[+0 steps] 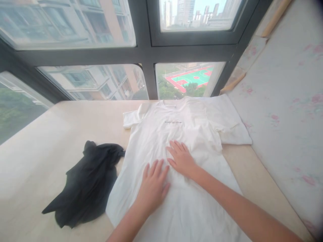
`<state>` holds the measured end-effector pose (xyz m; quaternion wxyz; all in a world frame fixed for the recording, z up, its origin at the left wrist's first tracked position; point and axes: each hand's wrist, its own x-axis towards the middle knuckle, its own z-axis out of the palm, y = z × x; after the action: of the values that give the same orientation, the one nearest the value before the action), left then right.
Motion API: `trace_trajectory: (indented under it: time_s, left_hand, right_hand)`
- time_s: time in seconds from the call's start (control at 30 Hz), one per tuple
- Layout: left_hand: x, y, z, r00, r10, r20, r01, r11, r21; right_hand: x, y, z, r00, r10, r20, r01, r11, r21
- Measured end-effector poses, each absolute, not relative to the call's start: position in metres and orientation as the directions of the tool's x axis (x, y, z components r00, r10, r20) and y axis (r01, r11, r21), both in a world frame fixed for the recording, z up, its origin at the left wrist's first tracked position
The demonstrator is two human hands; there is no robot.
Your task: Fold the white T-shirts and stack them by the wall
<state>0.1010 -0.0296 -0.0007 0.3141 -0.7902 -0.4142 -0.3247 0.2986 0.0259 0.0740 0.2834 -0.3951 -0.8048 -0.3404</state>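
Grip unclenched — left hand [153, 185] and right hand [182, 159] spread palms-down on a white T-shirt [153, 141].

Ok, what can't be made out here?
Head view, all items:
Bottom hem of the white T-shirt: cut off by the lower edge.
Cloth under the left grip and right grip: covered by them.
Wording on the collar label: too small.
Black garment's full shape: hidden by its folds.

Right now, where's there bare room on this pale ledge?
Bare ledge lies between the crumpled black cloth and dark-framed window, and, more narrowly, between the white T-shirt and pink-flowered wall. Crowded: the shirt's middle, beneath left hand and right hand.
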Motion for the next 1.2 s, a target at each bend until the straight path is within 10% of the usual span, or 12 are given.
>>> trace_trajectory:
  time_s: [0.43, 0.77, 1.0, 1.2]
  left_hand:
    - [-0.007, -0.1, -0.103, -0.399, 0.428, 0.811, 0.805, -0.259, 0.533]
    - [-0.001, -0.102, -0.069, -0.442, 0.694, 0.568, 0.499, -0.336, 0.799]
    - [-0.003, -0.088, -0.065, -0.391, 0.606, 0.693, 0.666, -0.333, 0.668]
    - [0.01, -0.095, -0.052, -0.362, 0.787, 0.5, 0.438, -0.33, 0.836]
  right_hand:
    - [0.327, 0.028, 0.068, -0.548, 0.431, 0.717, 0.821, 0.438, 0.366]
    - [0.338, 0.041, 0.063, -0.568, 0.357, 0.741, 0.806, 0.423, 0.414]
    - [0.35, 0.041, 0.063, -0.6, 0.314, 0.736, 0.779, 0.437, 0.45]
    - [0.35, 0.039, 0.064, -0.595, 0.316, 0.738, 0.782, 0.44, 0.442]
